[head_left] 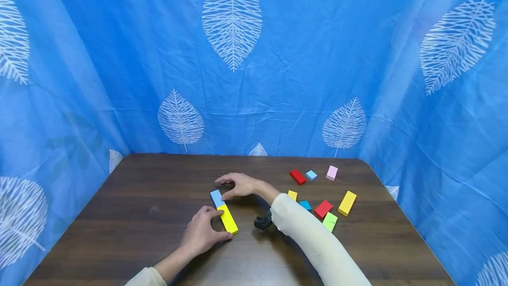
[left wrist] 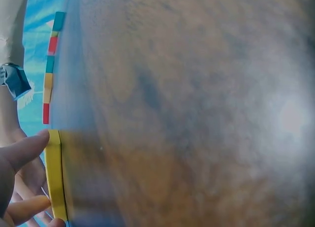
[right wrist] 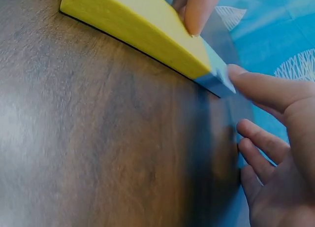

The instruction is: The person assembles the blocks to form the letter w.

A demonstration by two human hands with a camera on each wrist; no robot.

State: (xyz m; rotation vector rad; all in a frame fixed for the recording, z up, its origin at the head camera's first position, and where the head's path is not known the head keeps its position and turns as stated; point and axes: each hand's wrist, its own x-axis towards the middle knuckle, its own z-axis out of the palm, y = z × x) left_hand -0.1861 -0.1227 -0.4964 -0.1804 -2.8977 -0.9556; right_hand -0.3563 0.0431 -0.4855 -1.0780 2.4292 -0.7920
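Observation:
A long yellow block lies flat on the dark wooden table, and a light blue block adjoins its far end. My left hand holds the yellow block between thumb and fingers; in the left wrist view the thumb is on one end of the yellow block. My right hand is over the far end of the light blue block. Its thumb touches or nearly touches the light blue block in the right wrist view, while the other fingers are spread away from it, holding nothing.
Loose blocks lie right of my right forearm: a red block, a small light blue block, a pink block, a yellow block, another red block and a green block. A leaf-print blue curtain surrounds the table.

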